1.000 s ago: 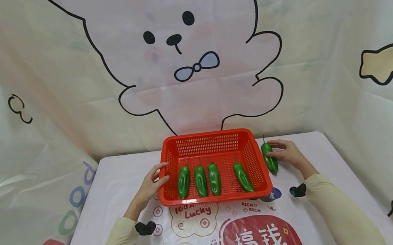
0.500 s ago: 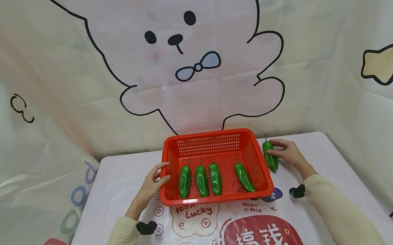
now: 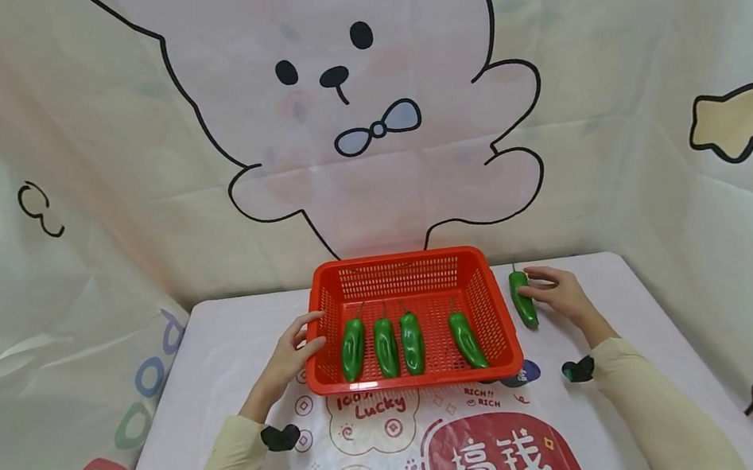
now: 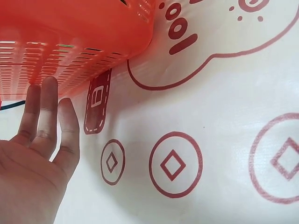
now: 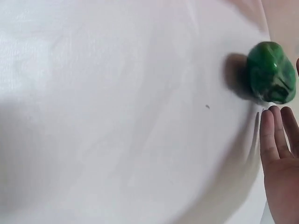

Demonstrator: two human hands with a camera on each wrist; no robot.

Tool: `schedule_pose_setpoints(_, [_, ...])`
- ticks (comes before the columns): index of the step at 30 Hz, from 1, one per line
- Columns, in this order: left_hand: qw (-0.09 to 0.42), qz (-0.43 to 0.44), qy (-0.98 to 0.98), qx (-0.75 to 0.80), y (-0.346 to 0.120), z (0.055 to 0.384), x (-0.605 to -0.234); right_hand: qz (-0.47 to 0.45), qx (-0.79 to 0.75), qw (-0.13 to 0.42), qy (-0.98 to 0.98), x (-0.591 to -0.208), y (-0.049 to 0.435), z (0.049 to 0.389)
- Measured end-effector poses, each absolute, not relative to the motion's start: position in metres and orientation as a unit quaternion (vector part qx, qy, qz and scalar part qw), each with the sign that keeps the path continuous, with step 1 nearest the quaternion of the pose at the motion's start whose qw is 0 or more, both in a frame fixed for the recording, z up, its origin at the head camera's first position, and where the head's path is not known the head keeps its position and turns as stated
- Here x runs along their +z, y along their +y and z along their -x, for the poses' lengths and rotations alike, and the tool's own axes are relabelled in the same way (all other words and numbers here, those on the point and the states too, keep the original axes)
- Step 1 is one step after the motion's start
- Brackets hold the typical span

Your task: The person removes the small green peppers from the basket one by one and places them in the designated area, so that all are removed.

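On the table stands a red plastic basket [image 3: 397, 275] with mesh walls. Several green chili peppers [image 3: 412, 344] lie in it, stems toward the back. My left hand [image 3: 285, 358] is at the basket's left side, fingertips at the rim. In the left wrist view that hand [image 4: 37, 158] has its fingers nearly straight against the perforated wall. To the right of the basket, my right hand [image 3: 562, 297] pinches another green chili pepper [image 3: 522, 301] between thumb and fingers. The right wrist view shows this pepper end-on at the fingertips, its shadow beside it; most of the thumb is out of frame.
The table [image 3: 615, 290] has a white cover with printed red lettering and drawings toward the front. Behind the basket hangs a cloth backdrop [image 3: 399, 191] with a cartoon bear, and cloth also rises on both sides.
My right hand and its pepper have shifted slightly to the right, away from the basket wall. The left hand, the basket and the peppers inside stay put.
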State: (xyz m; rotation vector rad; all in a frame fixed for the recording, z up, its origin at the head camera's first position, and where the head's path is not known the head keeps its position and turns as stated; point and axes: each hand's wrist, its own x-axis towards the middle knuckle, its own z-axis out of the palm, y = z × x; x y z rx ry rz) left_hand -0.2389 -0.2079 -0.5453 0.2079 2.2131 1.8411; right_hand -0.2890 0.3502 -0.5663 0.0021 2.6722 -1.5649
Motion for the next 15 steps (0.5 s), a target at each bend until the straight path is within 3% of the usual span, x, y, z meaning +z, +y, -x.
schedule_pose_setpoints(15, [0.124, -0.064, 0.767, 0.626, -0.207, 0.238, -0.545, -0.003, -0.53, -0.07, 0.845, -0.539, 0.355, 0.274])
